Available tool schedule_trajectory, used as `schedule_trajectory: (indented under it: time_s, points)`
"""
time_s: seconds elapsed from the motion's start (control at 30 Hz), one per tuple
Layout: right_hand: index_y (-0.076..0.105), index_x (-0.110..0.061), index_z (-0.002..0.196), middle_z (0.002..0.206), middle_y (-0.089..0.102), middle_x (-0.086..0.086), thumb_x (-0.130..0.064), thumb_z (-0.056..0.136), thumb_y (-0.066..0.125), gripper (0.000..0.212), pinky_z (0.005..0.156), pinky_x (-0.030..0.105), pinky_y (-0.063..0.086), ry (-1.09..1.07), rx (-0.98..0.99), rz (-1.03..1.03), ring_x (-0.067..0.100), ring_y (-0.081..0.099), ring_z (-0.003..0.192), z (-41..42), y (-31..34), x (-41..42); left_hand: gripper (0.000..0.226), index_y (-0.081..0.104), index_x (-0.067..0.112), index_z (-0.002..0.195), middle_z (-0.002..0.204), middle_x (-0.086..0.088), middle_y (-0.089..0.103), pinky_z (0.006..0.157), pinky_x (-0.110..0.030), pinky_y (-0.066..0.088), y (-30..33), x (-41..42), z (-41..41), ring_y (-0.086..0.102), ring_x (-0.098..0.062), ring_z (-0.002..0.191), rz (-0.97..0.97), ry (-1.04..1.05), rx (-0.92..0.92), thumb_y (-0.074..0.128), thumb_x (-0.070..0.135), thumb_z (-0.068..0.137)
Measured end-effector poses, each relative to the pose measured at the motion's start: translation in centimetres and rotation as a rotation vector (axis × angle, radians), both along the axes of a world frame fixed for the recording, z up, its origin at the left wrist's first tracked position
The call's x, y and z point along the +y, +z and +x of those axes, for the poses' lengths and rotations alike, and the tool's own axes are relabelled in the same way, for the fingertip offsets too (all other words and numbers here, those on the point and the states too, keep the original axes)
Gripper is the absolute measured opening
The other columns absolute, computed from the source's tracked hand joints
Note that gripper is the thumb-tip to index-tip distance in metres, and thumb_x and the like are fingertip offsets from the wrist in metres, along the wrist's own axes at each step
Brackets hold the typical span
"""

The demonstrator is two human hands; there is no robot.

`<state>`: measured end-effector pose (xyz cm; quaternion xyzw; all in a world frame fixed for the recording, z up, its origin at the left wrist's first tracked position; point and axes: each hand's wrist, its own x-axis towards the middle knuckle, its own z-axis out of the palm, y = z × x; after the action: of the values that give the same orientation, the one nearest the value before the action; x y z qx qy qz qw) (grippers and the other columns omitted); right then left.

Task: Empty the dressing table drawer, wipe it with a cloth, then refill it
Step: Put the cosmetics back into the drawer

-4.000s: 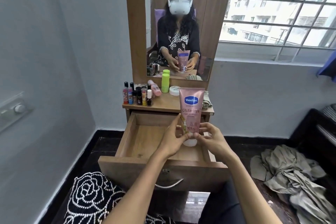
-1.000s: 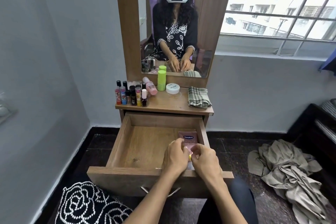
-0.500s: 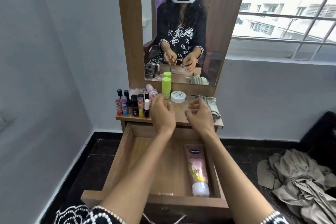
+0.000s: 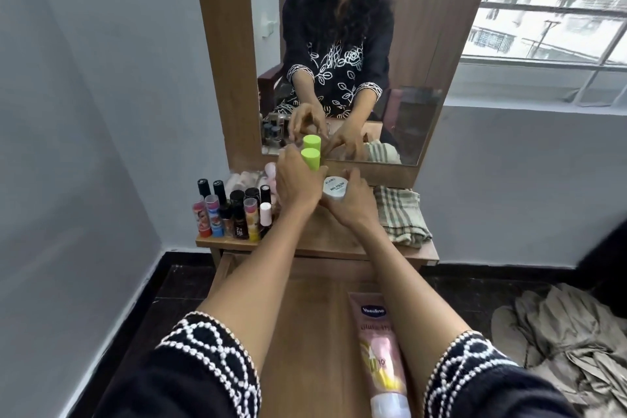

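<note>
The open wooden drawer (image 4: 305,322) lies below me with a pink lotion tube (image 4: 380,346) flat on its right side. On the dressing table top (image 4: 319,244), my left hand (image 4: 295,183) wraps round a green bottle (image 4: 311,158) standing by the mirror. My right hand (image 4: 353,204) grips a small white round jar (image 4: 334,189) beside it. A folded checked cloth (image 4: 402,214) rests at the right end of the top.
Several small bottles and lip balms (image 4: 234,210) stand at the table's left end. A mirror (image 4: 356,54) rises behind the top. A crumpled beige garment (image 4: 563,346) lies on the dark floor at right. A window (image 4: 549,10) sits right of the mirror.
The lotion tube went from both hands into the drawer. Both hands then rose to the table top and closed on the green bottle and the white jar.
</note>
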<state>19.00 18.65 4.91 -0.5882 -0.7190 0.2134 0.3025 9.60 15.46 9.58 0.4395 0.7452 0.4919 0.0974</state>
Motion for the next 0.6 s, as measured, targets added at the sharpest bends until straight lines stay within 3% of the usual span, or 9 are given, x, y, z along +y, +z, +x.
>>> schedule_trajectory:
  time_s: [0.2,0.6]
  points:
    - [0.045,-0.014,0.12,0.12,0.057,0.011,-0.04,0.079,0.067,0.053,0.087,0.041,0.045,-0.031,0.074,0.02,0.031,0.052,0.113,-0.1,-0.9,0.4,0.047,0.055,0.005,0.114,0.113,-0.016,0.063,0.083,-0.037,0.045,-0.5,0.9,-0.3,0.057,-0.033,0.108,-0.084,-0.041,0.035,0.076,0.019,0.075]
    - [0.048,-0.015,0.109,0.108,0.062,0.008,-0.037,0.071,0.074,0.051,0.078,0.036,0.045,-0.052,0.173,0.05,0.028,0.057,0.104,-0.1,-0.9,0.4,0.035,0.062,0.004,0.103,0.109,-0.017,0.064,0.076,-0.035,0.046,-0.4,1.6,-0.5,0.059,-0.034,0.104,-0.088,-0.006,0.025,0.075,0.02,0.075]
